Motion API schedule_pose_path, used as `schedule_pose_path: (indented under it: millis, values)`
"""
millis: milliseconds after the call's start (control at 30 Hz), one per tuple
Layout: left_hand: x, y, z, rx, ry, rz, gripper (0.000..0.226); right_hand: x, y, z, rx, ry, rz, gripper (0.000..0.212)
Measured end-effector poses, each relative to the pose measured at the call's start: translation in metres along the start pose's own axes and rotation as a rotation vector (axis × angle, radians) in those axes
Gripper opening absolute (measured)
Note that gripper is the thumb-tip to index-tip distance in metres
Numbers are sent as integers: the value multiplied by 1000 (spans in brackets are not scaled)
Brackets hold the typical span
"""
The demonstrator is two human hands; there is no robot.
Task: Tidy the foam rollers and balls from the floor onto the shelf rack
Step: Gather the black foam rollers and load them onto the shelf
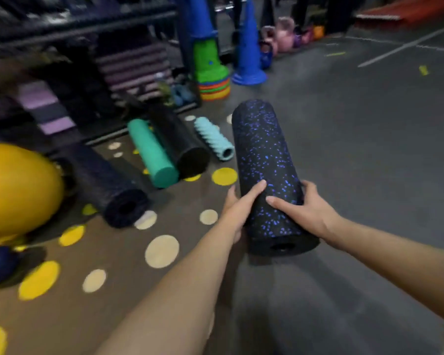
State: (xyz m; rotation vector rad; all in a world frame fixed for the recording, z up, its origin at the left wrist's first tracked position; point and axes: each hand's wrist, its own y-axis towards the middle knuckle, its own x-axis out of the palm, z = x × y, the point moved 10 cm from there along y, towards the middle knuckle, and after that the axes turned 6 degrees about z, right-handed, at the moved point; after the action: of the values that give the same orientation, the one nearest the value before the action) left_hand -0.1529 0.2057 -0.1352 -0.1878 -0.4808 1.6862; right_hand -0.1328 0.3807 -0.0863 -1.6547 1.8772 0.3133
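both hands, left hand [237, 211] and right hand [301, 210], grip the near end of a blue-speckled black roller [263, 160]. green roller [153, 152], ridged teal roller [213, 140] and yellow ball [16, 188] lie on the floor to the left.

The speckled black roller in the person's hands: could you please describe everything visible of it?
The speckled roller is a thick black cylinder of dense-looking foam flecked with blue, with a round hole in its near end. It points away from the camera. The left hand grips its left side and the right hand its right, both close to that end.
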Motion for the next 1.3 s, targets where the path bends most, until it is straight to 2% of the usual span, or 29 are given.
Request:
schedule_pose_path:
  millis: [67, 167, 233, 333, 400, 467, 500, 567, 633, 700, 800, 867, 933, 1067, 1133, 1233, 1267, 1300]
  values:
    - [-55, 18, 32, 30, -84, 85, 61, 46, 9, -55, -74, 20, -64, 107]
    - [-134, 43, 79, 99, -207, 269, 94, 104, 28, -139, -188, 20, -85, 104]
    - [-185, 63, 110, 146, -282, 349, 95, 133, 43, -198, -293, 18, -73, 93]
    - [-260, 84, 156, 221, -286, 441, 75, 158, 58, -275, -463, 128, 98, 54]
    - [-314, 90, 174, 265, -177, 663, 71, 181, 69, -281, -444, 161, 227, 42]
    - [-349, 80, 172, 283, 7, 921, 58, 223, 73, -250, -362, 87, 186, 47]
    - [-352, 73, 165, 305, 82, 995, 49, 241, 70, -226, -332, 44, 129, 50]
    - [-333, 64, 139, 381, 225, 1015, 34, 256, 53, -170, -297, -36, 36, 52]
    - [-296, 59, 105, 444, 350, 940, 26, 238, 41, -108, -243, -112, 37, 51]
    - [-242, 61, 74, 488, 431, 788, 21, 192, 35, -42, -127, -173, 117, 49]
    - [-121, 62, 30, 466, 457, 360, 16, 99, 12, 48, 111, -213, 281, 50]
    - [-25, 41, -7, 405, 530, 22, 17, 37, -21, 97, 263, -190, 427, 47]
    - [62, 5, -57, 303, 540, -230, 16, -15, -71, 144, 399, -168, 579, 46]
    - [177, -83, -173, -80, 369, -433, 21, -85, -184, 229, 637, -234, 768, 50]
    - [218, -136, -210, -140, 385, -588, 17, -121, -237, 255, 705, -395, 840, 48]
    - [253, -203, -249, -171, 463, -802, 27, -169, -296, 270, 665, -795, 824, 44]
    - [260, -223, -261, -175, 480, -878, 28, -178, -315, 282, 715, -886, 765, 50]
    - [263, -242, -272, -177, 504, -954, 28, -183, -335, 299, 815, -916, 684, 71]
